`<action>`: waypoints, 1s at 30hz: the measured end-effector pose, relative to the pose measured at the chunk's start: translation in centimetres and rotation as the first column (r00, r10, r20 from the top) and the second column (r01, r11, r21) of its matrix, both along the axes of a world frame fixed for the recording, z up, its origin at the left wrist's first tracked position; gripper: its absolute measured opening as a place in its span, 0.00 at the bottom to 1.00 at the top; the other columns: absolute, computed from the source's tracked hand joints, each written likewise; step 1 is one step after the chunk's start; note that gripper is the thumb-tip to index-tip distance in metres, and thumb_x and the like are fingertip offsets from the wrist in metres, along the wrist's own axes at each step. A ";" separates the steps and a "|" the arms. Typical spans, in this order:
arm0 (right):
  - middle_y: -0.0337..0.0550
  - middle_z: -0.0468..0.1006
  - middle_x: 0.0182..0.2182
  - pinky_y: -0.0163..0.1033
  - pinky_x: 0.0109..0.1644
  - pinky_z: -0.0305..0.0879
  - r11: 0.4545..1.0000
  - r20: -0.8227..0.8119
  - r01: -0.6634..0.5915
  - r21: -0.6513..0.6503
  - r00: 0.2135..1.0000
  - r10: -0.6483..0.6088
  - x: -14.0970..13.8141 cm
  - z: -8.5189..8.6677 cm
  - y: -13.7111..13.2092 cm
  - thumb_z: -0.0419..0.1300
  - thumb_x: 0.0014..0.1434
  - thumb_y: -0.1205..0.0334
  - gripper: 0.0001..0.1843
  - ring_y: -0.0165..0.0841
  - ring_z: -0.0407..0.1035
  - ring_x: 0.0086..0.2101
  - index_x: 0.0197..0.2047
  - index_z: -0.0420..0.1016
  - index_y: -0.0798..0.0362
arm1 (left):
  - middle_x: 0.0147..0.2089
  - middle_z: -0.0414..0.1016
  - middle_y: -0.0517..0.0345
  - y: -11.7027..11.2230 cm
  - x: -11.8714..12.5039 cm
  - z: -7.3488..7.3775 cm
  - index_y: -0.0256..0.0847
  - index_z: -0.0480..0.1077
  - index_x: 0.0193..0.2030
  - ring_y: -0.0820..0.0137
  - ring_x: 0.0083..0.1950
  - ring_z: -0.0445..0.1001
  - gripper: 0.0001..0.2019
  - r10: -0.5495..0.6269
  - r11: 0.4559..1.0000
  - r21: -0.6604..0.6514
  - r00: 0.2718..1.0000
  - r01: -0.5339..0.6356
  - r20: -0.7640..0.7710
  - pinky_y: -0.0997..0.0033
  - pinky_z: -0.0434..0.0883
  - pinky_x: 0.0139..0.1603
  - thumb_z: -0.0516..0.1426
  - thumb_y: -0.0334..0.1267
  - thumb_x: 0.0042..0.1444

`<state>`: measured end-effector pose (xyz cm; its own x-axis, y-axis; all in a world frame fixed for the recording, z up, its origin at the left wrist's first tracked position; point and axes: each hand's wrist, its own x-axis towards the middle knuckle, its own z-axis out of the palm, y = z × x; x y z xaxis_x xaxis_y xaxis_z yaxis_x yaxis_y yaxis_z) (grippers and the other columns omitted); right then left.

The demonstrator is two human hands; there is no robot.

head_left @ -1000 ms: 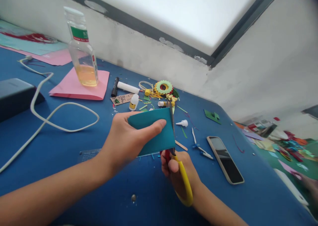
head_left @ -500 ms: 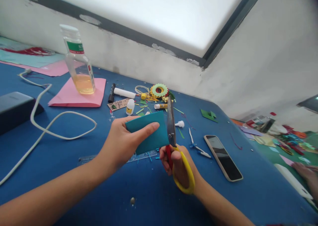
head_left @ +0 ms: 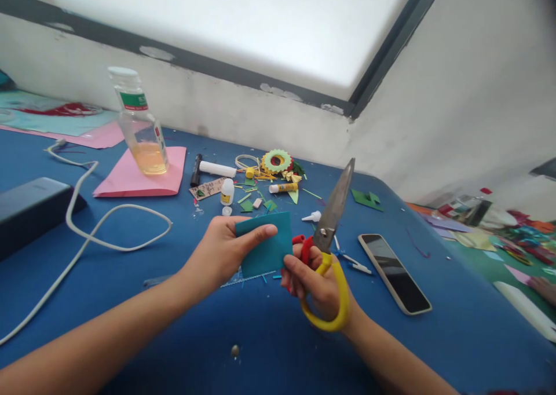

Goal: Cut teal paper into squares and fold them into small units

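Observation:
My left hand (head_left: 230, 244) pinches a piece of teal paper (head_left: 270, 253) with the thumb on its near face. My right hand (head_left: 319, 282) has its fingers in the handles of scissors (head_left: 333, 209), one handle yellow and one red. Their blades are together and point up and to the right, apart from the paper. The right thumb and fingertips are at the paper's lower right edge. Under the hands lies a clear ruler (head_left: 254, 274), partly hidden, with thin blue paper strips by it.
Behind the hands lie a small glue bottle (head_left: 227, 192), a glue stick (head_left: 283, 187), paper scraps and a scalloped paper ring (head_left: 277, 161). A phone (head_left: 394, 273) is on the right. A bottle (head_left: 149, 157) stands on pink paper (head_left: 108, 178), left of which a white cable (head_left: 119, 247) curls. Another person's hand (head_left: 544, 288) shows far right.
The scissors have swung away from the paper's right edge and now tilt right. My right fingertips have come to the paper's edge. The paper has shifted slightly down.

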<state>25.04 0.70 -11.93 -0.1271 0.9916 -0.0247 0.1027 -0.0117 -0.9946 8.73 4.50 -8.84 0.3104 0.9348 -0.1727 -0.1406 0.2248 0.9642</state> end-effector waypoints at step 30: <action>0.32 0.58 0.21 0.31 0.21 0.52 0.992 0.058 -0.091 0.091 0.995 0.086 0.9 -2.1 0.6 0.49 0.52 0.33 0.28 0.24 0.51 0.19 0.34 0.62 0.53 | 0.31 0.79 0.65 -0.4 -0.5 0.0 0.46 0.77 0.38 0.75 0.29 0.75 0.12 0.265 0.749 0.662 0.926 -0.023 -0.268 0.83 0.70 0.27 0.64 0.35 0.44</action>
